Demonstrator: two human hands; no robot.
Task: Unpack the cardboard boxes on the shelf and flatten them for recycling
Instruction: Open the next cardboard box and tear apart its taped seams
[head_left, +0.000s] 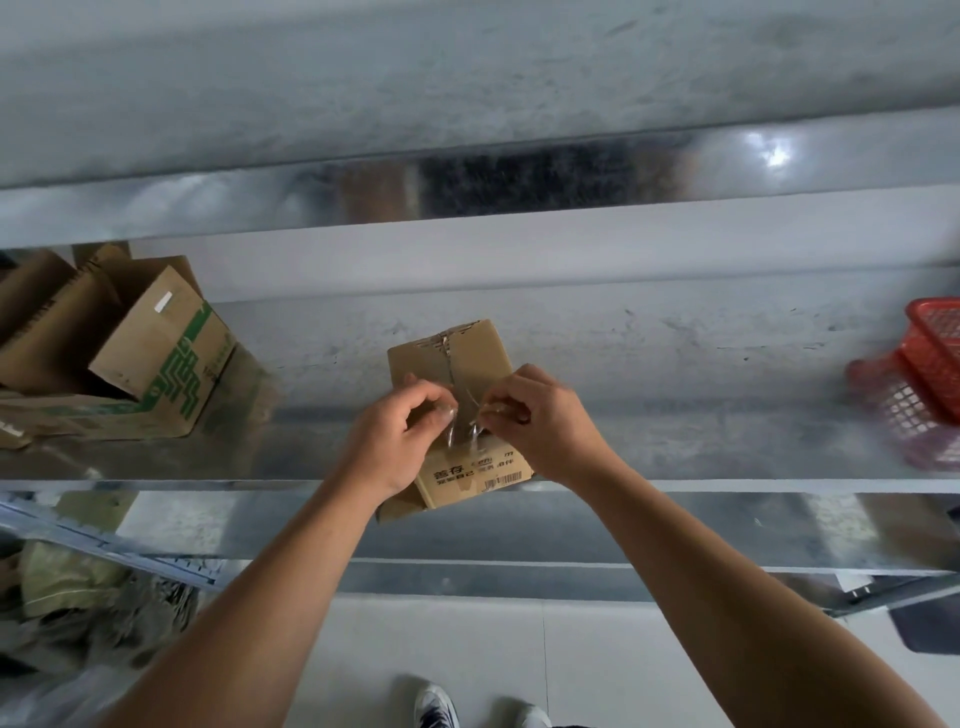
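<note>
A small brown cardboard box (470, 358) with black print and a barcode stands at the front edge of the metal shelf (675, 364), its top flaps closed along a middle seam. Clear tape (464, 431) is lifted off the seam near the front. My left hand (400, 436) pinches the tape from the left with curled fingers. My right hand (540, 421) pinches the tape from the right. Both hands rest over the box's near half and hide part of its top.
A larger opened cardboard box (156, 358) with green print lies on the shelf at the left, flaps spread. A red plastic basket (930, 358) sits at the right edge. Crumpled packing material (78, 597) lies below left. My shoes (436, 706) show on the pale floor.
</note>
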